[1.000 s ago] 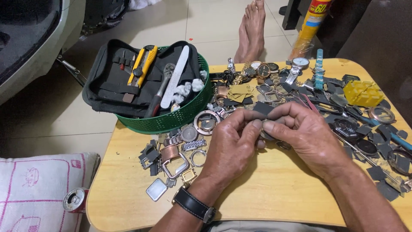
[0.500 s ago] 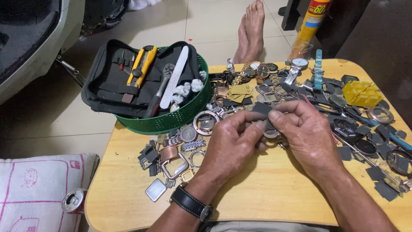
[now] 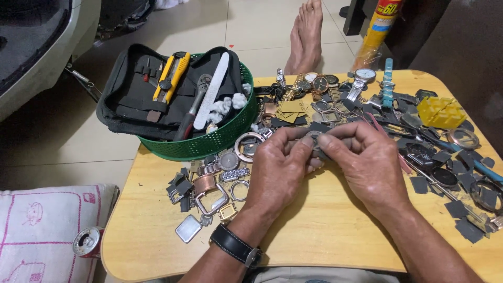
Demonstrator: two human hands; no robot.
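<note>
Both hands had risen slightly since the earlier frame. Left hand (image 3: 277, 165) and right hand (image 3: 361, 160) each kept a grip clamped on a small round grey metal watch part (image 3: 315, 140), held just above the pale wooden tabletop (image 3: 314, 230), near a green mesh basket (image 3: 220, 139).

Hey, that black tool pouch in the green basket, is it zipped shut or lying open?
Open. The black tool pouch lies spread across the green basket, its inside showing, with a yellow-handled tool and a white file resting on it.
</note>
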